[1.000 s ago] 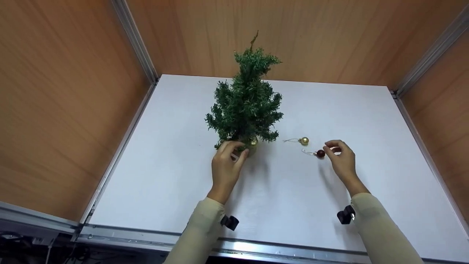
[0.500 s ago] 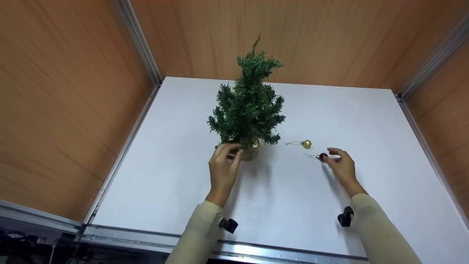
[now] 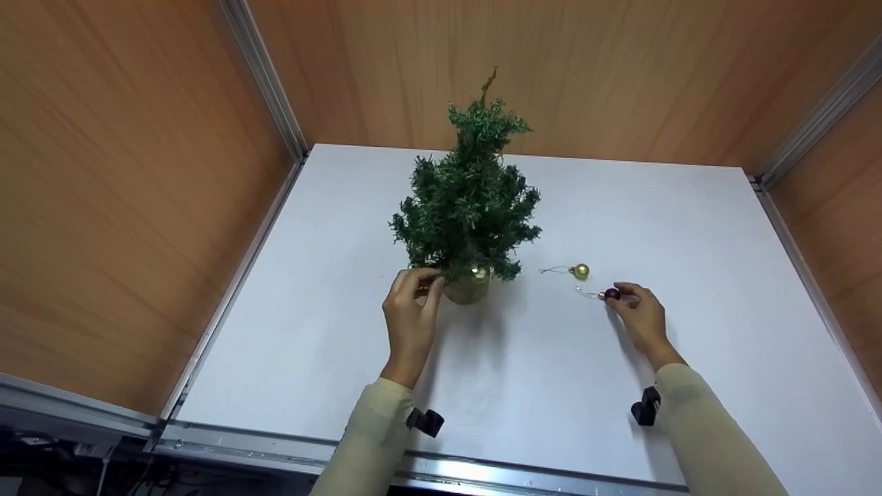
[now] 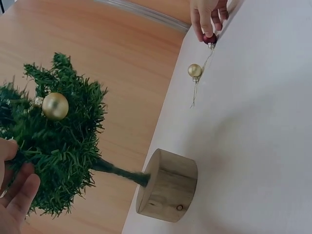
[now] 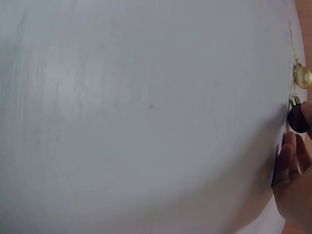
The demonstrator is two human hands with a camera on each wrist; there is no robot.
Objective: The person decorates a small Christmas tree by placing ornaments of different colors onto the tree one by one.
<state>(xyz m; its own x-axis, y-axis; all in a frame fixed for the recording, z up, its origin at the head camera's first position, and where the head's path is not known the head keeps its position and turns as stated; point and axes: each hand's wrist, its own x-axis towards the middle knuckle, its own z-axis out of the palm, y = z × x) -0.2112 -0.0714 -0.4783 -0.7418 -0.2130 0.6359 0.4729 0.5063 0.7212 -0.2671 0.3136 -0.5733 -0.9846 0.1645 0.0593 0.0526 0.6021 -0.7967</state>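
An artificial Christmas tree stands upright on a round wooden base. One gold bauble hangs low among its branches, on the near side. My left hand is at the lower left branches, its loosely bent fingertips touching the greenery beside that bauble; thumb and fingers look slightly apart. On the right, my right hand pinches a dark red bauble between thumb and fingers, low at the tabletop. The red bauble's thin string loop trails to the left.
A second gold bauble with a string loop lies on the white tabletop, just beyond the red one. Wooden panels enclose the back and sides. A metal rail runs along the front edge.
My right hand has closed thumb and fingers on the red bauble. My left hand has drawn a little left from the hanging gold bauble, and more of the tree's base shows.
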